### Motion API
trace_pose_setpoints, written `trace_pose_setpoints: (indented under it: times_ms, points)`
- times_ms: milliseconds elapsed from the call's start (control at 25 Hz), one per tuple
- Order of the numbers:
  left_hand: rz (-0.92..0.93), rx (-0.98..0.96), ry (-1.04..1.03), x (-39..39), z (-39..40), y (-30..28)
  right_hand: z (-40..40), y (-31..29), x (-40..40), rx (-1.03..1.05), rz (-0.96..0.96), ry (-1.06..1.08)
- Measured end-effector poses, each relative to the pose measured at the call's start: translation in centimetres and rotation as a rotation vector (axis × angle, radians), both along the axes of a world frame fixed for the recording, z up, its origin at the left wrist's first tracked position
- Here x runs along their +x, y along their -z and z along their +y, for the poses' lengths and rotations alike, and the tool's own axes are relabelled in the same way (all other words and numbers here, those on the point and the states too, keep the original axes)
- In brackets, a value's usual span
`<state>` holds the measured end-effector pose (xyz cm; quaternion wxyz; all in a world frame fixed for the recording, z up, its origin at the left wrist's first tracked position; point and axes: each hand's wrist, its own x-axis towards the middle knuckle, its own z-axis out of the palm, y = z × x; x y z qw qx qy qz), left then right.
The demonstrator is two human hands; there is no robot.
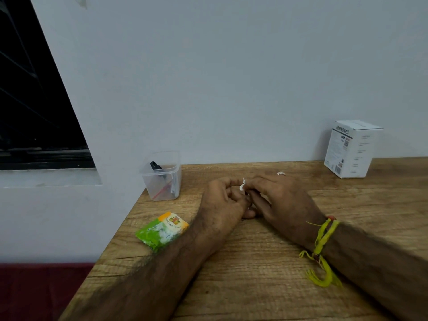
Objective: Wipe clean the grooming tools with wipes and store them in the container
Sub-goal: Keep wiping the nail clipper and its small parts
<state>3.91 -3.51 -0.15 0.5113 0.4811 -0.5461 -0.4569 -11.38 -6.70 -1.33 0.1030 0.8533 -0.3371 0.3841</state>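
Observation:
My left hand (222,200) and my right hand (281,200) meet over the middle of the wooden table (254,274). Between their fingertips both pinch a small white wipe (242,184); whether a tool is wrapped inside it is hidden by the fingers. A clear plastic container (162,176) stands at the table's far left corner and holds a black-handled tool and other small tools. A green and orange wipes packet (162,230) lies near the left edge, beside my left forearm.
A white cardboard box (352,149) stands at the back right against the wall. The table's left edge drops off beside the packet. A dark window (34,100) is at the left. Yellow threads hang from my right wrist.

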Motion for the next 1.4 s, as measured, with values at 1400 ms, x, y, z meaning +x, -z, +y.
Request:
trace_pose_setpoints:
  times_ms: [1400]
  points:
    - [0.036,-0.005,-0.004,0.3,-0.2,0.1,0.2,0.0,-0.9,-0.049,0.076,-0.127]
